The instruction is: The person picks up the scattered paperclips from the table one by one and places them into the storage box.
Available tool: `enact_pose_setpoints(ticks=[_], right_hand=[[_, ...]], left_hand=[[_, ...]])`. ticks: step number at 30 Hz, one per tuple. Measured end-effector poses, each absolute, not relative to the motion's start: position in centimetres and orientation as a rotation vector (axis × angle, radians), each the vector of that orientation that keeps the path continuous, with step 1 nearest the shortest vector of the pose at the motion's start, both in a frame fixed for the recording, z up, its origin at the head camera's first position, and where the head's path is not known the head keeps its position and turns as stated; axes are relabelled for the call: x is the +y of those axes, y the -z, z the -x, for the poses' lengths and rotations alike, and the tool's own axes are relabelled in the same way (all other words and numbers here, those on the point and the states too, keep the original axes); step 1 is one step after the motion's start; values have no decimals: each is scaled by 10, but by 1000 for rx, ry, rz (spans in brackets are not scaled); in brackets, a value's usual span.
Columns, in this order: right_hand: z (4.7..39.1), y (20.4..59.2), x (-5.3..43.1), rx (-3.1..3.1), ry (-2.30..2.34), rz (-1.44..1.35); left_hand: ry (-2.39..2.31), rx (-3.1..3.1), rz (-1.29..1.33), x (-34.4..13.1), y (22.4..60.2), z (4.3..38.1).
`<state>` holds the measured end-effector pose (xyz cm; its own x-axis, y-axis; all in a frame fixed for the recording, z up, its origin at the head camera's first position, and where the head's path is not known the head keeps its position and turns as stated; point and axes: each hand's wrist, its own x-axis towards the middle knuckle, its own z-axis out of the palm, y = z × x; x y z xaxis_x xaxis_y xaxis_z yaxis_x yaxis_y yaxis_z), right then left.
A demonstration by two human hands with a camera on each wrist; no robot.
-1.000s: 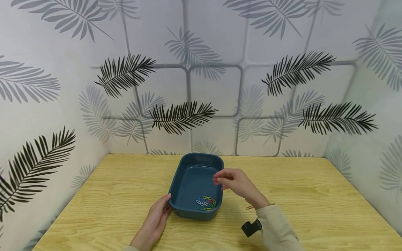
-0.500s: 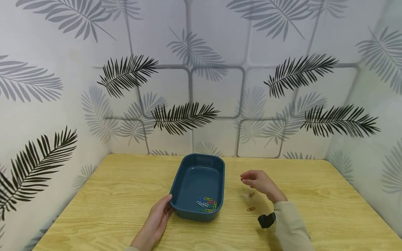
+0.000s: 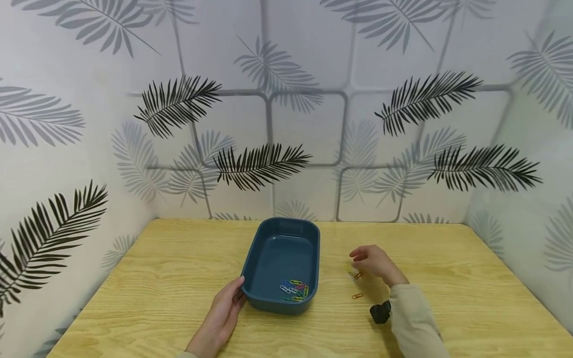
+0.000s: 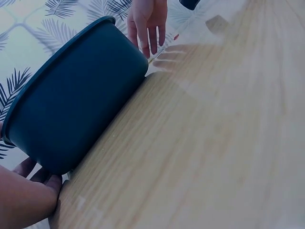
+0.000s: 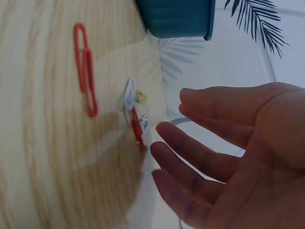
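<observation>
A dark blue rectangular tray (image 3: pixel 279 256) stands on the wooden table. My left hand (image 3: pixel 219 311) grips its near left corner, thumb at the rim and fingers against the outer side. Several coloured paper clips lie inside at the near end, a yellow paper clip (image 3: pixel 296 282) among them. To the right of the tray, my right hand (image 3: pixel 375 261) hovers over a small cluster of white, yellow and red-orange clips. Its fingers are loosely extended and hold nothing in the right wrist view, just short of the clustered red paper clip (image 5: pixel 137 125). One separate red-orange paper clip (image 3: pixel 357 296) lies nearer me.
The table (image 3: pixel 179 268) meets a leaf-patterned wall (image 3: pixel 304 129) behind and at both sides. A black wrist device (image 3: pixel 380 313) sits on the right wrist, beside the beige sleeve (image 3: pixel 414 318).
My right hand has moved right from over the tray's edge to the clips on the table, then lowered slightly with its fingers spreading. The left hand and the tray have stayed put.
</observation>
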<state>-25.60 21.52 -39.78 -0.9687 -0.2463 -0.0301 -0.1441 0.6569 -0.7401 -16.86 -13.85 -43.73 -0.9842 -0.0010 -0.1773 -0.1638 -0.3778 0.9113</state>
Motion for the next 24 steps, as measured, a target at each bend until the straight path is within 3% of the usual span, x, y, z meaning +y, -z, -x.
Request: enact_pose_setpoints(ticks=[24], right_hand=[[265,411,208,2843,1107,327]], left_hand=[[-2511,1688,201,-138,437,170]])
